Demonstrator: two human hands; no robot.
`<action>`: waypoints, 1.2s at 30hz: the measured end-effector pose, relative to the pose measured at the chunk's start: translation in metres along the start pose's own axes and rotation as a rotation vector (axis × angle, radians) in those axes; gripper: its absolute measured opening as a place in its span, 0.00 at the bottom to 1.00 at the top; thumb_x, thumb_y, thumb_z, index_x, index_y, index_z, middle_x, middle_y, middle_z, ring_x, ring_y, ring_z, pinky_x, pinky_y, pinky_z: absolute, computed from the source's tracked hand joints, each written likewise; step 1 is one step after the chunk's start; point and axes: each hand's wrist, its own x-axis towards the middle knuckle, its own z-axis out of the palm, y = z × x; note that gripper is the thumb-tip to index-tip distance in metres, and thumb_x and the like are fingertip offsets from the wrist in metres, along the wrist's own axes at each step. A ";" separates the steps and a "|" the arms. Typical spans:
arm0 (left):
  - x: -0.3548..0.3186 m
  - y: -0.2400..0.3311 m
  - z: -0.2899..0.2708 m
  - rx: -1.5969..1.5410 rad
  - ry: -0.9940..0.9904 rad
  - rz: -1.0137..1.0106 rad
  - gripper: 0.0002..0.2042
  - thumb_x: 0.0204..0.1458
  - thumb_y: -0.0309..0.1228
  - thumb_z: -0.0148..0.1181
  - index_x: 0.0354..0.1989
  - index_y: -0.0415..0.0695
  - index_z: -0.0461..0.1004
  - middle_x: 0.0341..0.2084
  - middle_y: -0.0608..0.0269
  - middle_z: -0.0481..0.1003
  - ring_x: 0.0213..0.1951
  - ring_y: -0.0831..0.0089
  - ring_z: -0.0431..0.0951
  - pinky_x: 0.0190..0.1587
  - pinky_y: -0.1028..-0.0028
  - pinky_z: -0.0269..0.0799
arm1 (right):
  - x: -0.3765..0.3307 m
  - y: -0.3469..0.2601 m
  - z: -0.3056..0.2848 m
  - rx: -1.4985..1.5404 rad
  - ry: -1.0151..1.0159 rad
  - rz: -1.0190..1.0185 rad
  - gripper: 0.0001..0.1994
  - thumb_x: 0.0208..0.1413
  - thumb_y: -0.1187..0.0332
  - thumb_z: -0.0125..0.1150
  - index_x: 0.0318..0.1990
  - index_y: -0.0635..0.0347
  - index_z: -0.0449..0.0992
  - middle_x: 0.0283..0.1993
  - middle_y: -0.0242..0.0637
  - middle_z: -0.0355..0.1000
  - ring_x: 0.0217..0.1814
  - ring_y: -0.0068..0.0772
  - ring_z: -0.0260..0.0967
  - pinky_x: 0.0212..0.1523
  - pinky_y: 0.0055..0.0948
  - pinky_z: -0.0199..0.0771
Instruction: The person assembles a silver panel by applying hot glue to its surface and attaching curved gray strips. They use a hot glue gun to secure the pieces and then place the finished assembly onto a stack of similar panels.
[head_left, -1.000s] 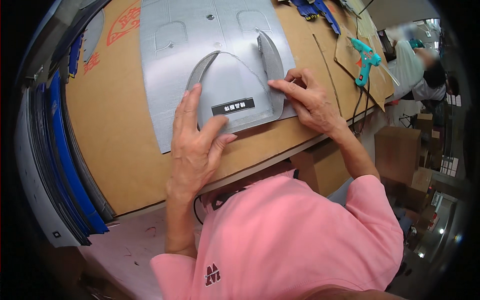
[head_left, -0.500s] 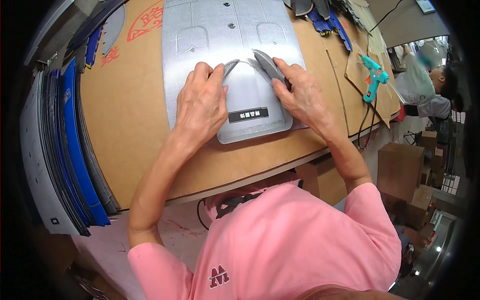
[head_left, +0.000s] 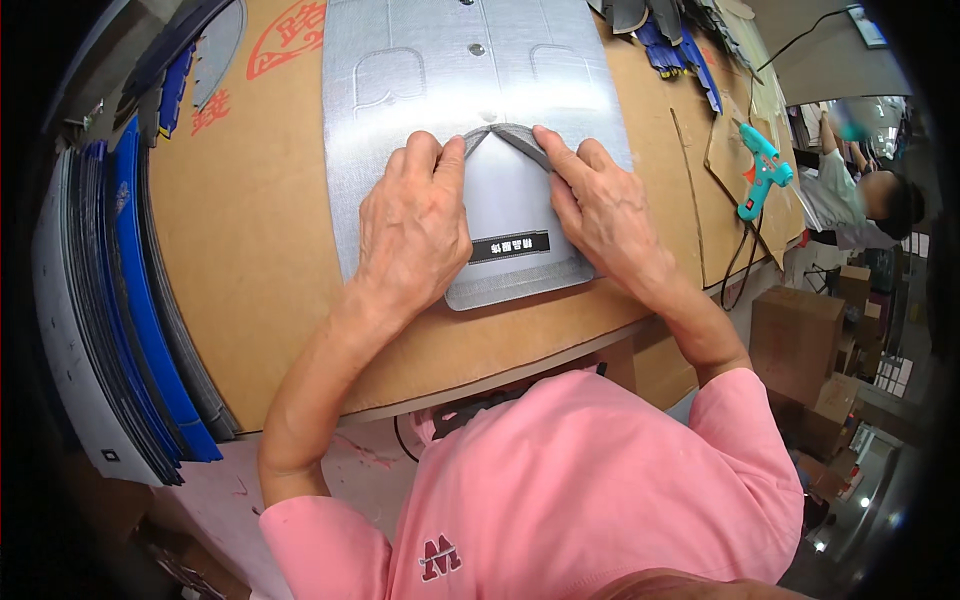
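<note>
A flat, silver-grey, shirt-shaped sheet (head_left: 400,85) with pocket outlines and dark buttons lies on the table, its neck end toward me. The dark grey collar (head_left: 520,138) forms a peak there, its two points meeting at the middle. My left hand (head_left: 412,225) pinches the collar's left side between thumb and fingers. On the other side, my right hand (head_left: 612,212) grips the right flap, fingers curled. Between my hands shows a pale inner panel with a black label (head_left: 510,247). Part of each flap is hidden under my fingers.
A brown cardboard-covered table (head_left: 260,260) carries the work. At its left edge stands a stack of grey and blue sheets (head_left: 150,290). A teal glue gun (head_left: 763,172) with a cord lies at right. Dark and blue pieces (head_left: 670,45) lie far right. Another person (head_left: 850,200) is beyond.
Both collar flaps have swung inward and down, so their points now meet at the middle. Before, they stood raised and apart. The view has shifted slightly.
</note>
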 end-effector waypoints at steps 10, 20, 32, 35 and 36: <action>0.006 -0.003 0.003 0.032 -0.005 0.044 0.20 0.48 0.17 0.49 0.52 0.35 0.69 0.35 0.54 0.66 0.34 0.56 0.73 0.36 0.61 0.72 | 0.010 0.005 -0.001 -0.037 -0.116 -0.098 0.23 0.50 0.75 0.53 0.57 0.57 0.66 0.31 0.43 0.68 0.28 0.47 0.72 0.28 0.41 0.74; 0.036 -0.012 -0.006 0.075 -0.234 0.118 0.21 0.54 0.23 0.43 0.57 0.46 0.67 0.33 0.52 0.70 0.31 0.52 0.75 0.36 0.59 0.72 | 0.025 0.004 -0.012 0.040 -0.030 -0.110 0.15 0.56 0.65 0.55 0.50 0.56 0.74 0.31 0.41 0.70 0.30 0.47 0.72 0.33 0.42 0.72; 0.036 -0.015 0.005 0.101 -0.177 0.175 0.21 0.51 0.21 0.42 0.55 0.44 0.69 0.31 0.52 0.70 0.31 0.53 0.75 0.37 0.59 0.72 | 0.019 0.029 -0.014 0.126 -0.176 -0.128 0.17 0.61 0.62 0.51 0.55 0.57 0.72 0.32 0.43 0.72 0.31 0.49 0.68 0.33 0.37 0.68; 0.036 -0.017 0.006 0.102 -0.178 0.160 0.21 0.50 0.20 0.43 0.54 0.41 0.69 0.30 0.51 0.71 0.31 0.52 0.75 0.38 0.59 0.72 | -0.001 0.017 -0.043 0.150 -0.430 0.025 0.23 0.63 0.62 0.47 0.64 0.56 0.60 0.31 0.51 0.72 0.30 0.54 0.68 0.35 0.40 0.67; 0.037 -0.017 0.007 0.092 -0.180 0.176 0.21 0.49 0.20 0.43 0.53 0.41 0.69 0.30 0.51 0.71 0.31 0.52 0.75 0.38 0.59 0.72 | -0.007 0.012 -0.049 0.108 -0.515 0.096 0.24 0.63 0.63 0.47 0.66 0.56 0.58 0.30 0.53 0.71 0.30 0.54 0.68 0.35 0.40 0.67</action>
